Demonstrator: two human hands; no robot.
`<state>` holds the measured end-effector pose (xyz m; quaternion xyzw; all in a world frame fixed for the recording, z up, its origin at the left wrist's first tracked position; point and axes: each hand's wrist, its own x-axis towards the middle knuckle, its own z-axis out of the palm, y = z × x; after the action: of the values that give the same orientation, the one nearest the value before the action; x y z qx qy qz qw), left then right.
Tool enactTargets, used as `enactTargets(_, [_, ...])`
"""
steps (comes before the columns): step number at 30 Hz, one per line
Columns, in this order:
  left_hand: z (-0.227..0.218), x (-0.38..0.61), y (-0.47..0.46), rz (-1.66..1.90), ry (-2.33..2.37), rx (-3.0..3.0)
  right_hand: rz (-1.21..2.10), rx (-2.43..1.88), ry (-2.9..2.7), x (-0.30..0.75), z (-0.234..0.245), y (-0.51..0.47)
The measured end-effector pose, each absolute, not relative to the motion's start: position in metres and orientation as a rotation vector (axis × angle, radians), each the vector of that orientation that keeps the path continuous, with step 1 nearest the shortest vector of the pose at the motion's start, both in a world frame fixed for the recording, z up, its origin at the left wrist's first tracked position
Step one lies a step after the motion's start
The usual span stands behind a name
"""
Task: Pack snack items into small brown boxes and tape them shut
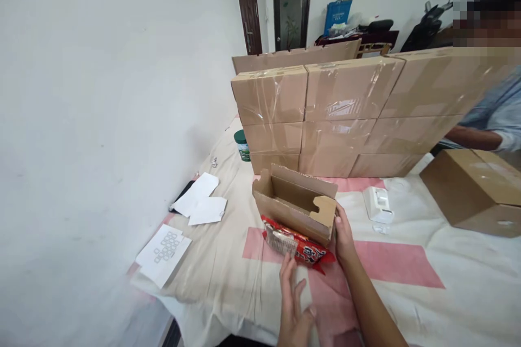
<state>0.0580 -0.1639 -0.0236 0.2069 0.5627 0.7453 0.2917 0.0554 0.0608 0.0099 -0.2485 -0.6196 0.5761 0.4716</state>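
Note:
A small open cardboard box (297, 203) stands on the cloth-covered table (407, 293), its flaps up. A red and white snack packet (295, 245) lies against the box's near side. My left hand (293, 303) is stretched out flat with fingers apart, its fingertips touching the packet's near edge. My right hand (344, 236) rests against the box's right corner, fingers curled on the cardboard.
A wall of taped cardboard cartons (345, 114) stands behind the box. A green tin (243, 145), white papers (201, 200), a printed sheet (163, 252) and a white tape dispenser (377, 204) lie around. Another person's arm (472, 138) reaches over a carton (474, 190) at right.

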Motion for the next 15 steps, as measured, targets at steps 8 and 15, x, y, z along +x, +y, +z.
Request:
enactTargets(8, [-0.014, -0.032, -0.180, 1.901, 2.202, 0.687, 1.251, -0.612, -1.559, 0.063, 0.002, 0.057])
enactTargets(15, [-0.017, -0.106, -0.161, 1.921, 1.877, 0.933, 0.989, -0.550, -1.737, 0.071, 0.012, 0.051])
